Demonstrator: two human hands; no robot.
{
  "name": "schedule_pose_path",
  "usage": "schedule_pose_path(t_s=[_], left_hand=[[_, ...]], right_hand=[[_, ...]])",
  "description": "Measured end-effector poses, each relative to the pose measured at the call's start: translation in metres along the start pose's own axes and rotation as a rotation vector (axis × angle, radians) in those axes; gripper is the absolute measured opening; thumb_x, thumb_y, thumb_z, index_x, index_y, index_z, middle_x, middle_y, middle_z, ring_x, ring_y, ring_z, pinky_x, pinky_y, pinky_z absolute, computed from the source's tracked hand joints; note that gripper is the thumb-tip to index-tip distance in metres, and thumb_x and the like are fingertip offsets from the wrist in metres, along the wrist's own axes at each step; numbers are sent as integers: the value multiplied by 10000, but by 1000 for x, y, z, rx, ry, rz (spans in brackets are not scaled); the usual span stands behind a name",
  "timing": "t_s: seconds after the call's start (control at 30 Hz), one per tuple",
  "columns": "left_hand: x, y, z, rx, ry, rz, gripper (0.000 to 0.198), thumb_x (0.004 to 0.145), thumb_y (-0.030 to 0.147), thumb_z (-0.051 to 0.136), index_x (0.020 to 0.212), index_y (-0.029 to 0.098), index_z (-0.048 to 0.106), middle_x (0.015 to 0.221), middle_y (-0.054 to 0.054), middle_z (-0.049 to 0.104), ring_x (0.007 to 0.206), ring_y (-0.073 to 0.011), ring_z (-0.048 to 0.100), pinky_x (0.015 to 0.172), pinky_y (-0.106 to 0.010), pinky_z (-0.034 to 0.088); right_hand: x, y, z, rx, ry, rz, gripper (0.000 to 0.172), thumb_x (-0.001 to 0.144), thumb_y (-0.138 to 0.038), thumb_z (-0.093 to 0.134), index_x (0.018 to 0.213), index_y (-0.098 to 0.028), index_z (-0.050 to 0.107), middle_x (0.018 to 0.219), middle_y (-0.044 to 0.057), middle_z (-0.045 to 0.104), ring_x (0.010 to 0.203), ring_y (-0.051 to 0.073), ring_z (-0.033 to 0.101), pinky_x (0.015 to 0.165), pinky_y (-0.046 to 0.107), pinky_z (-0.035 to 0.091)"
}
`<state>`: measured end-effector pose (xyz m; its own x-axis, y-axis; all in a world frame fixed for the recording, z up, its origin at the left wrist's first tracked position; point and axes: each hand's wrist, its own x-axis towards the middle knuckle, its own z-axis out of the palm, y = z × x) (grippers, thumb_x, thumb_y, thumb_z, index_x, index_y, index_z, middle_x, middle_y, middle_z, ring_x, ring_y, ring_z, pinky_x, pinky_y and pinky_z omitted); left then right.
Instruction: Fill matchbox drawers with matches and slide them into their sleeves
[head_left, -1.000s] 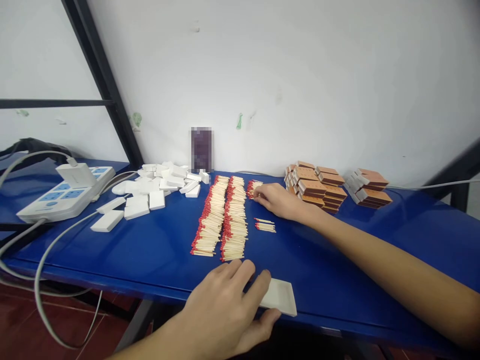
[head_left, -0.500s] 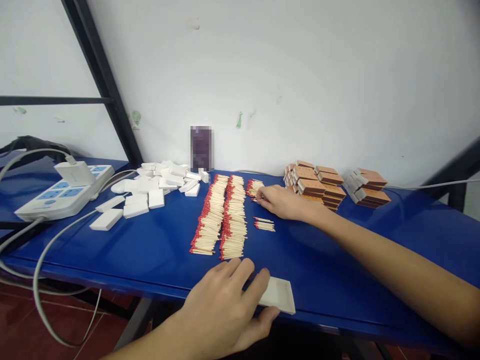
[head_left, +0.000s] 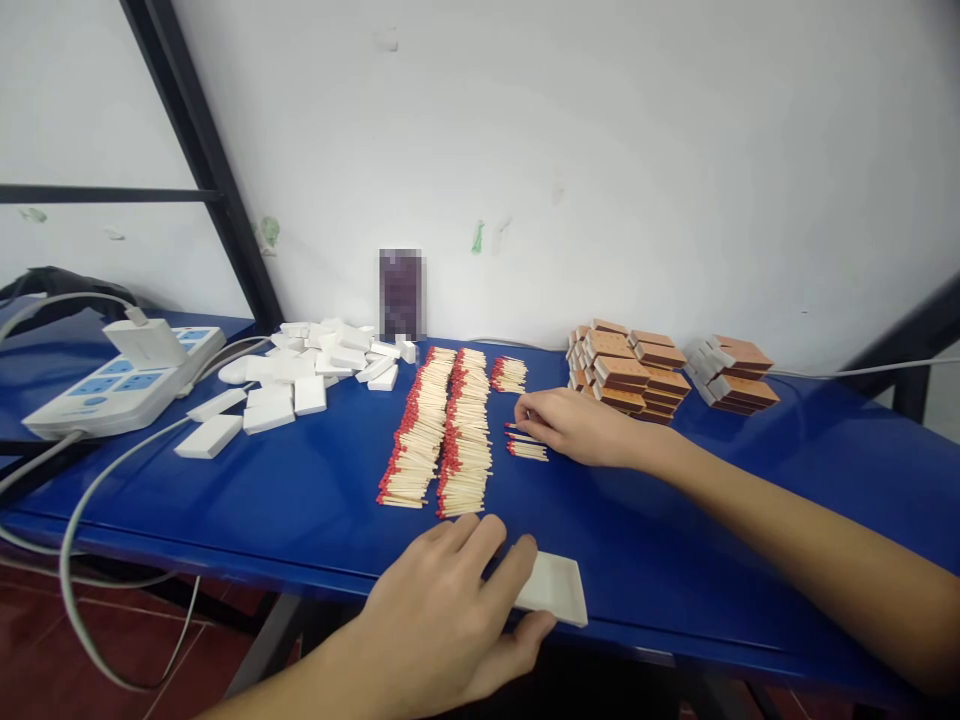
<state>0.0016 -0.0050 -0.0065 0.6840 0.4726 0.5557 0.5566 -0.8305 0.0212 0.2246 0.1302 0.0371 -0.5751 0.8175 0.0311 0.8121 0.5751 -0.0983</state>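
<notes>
My left hand grips a shallow white matchbox tray between thumb and fingers at the table's front edge; its left part is hidden behind the fingers. My right hand is closed in a pinch over a small row of matches. One red-headed match shows at its fingertips, mostly covered. Just beyond the hand lies another small group of matches. To its left run two long rows of red-headed matches, a left row and a right row.
White tray pieces are heaped at the back left, beside a power strip with cables. Stacked brown matchboxes and a smaller stack stand at the back right. A pixelated dark rectangle stands against the wall.
My right hand has moved nearer to me, from the far small group of matches to the nearer one, with a match at its fingertips. My left hand keeps hold of the tray.
</notes>
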Motion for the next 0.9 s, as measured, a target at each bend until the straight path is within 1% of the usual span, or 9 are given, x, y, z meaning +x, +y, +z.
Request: schedule_pose_path(t_s=[0.07, 0.17, 0.3, 0.4, 0.53, 0.67, 0.73, 0.8, 0.9], left_hand=[[0, 0, 0, -3, 2, 0, 293, 955, 310, 496, 1128, 97, 599, 856, -95, 625, 716, -262, 637, 569, -398, 590], [1, -1, 1, -3, 1, -2, 289, 952, 311, 502, 1124, 100, 599, 853, -92, 624, 716, -262, 636, 570, -397, 589], [2, 0, 0, -7, -7, -3, 273, 944, 309, 515, 1101, 106, 607, 839, -84, 619, 703, -252, 629, 572, -386, 584], [2, 1, 0, 1, -3, -2, 275, 941, 315, 522, 1100, 107, 607, 841, -82, 621, 699, -250, 626, 568, -382, 579], [1, 0, -1, 12, 1, -6, 267, 934, 314, 532, 1095, 115, 608, 844, -79, 627, 702, -250, 632, 562, -374, 572], [1, 1, 1, 6, 0, -18, 258, 924, 311, 544, 1086, 122, 610, 854, -80, 629, 718, -254, 644, 571, -376, 576], [1, 2, 2, 5, 7, -70, 250, 925, 299, 543, 1092, 125, 609, 864, -84, 626, 722, -256, 649, 580, -383, 581], [1, 2, 4, -2, 1, -162, 247, 935, 301, 542, 1106, 137, 609, 875, -83, 623, 706, -253, 653, 574, -388, 582], [3, 1, 4, -61, -65, -287, 257, 954, 334, 546, 1138, 166, 611, 902, -74, 628, 714, -257, 668, 592, -406, 587]], right_hand=[[-2, -4, -3, 23, 10, -6, 214, 997, -301, 419, 864, -207, 558, 818, 40, 655, 698, 161, 567, 623, 263, 343], [-2, -7, -5, 23, 29, 36, 206, 986, -274, 421, 857, -199, 563, 819, 47, 652, 693, 159, 553, 623, 267, 337], [0, -6, -6, 27, -19, 35, 204, 974, -290, 437, 854, -198, 574, 799, 45, 641, 696, 165, 555, 626, 273, 344], [-3, -7, -9, 66, -34, 9, 258, 983, -291, 402, 800, -200, 560, 782, 40, 634, 696, 163, 562, 648, 280, 364], [-15, -13, -12, 99, -27, -31, 303, 991, -380, 407, 843, -193, 595, 844, 55, 649, 760, 186, 581, 707, 311, 391], [-29, -18, -9, 101, 0, -77, 318, 969, -461, 468, 918, -187, 622, 917, 71, 631, 776, 196, 575, 710, 328, 402], [-35, -20, -6, 114, 16, -101, 307, 985, -440, 454, 906, -186, 608, 899, 66, 616, 767, 191, 568, 703, 324, 404], [-41, -22, -4, 119, 27, -137, 322, 1014, -428, 411, 882, -189, 582, 874, 55, 606, 767, 187, 561, 714, 323, 403], [-48, -26, -1, 62, 42, -198, 359, 1046, -419, 342, 870, -191, 556, 850, 40, 609, 745, 181, 544, 770, 348, 392]])
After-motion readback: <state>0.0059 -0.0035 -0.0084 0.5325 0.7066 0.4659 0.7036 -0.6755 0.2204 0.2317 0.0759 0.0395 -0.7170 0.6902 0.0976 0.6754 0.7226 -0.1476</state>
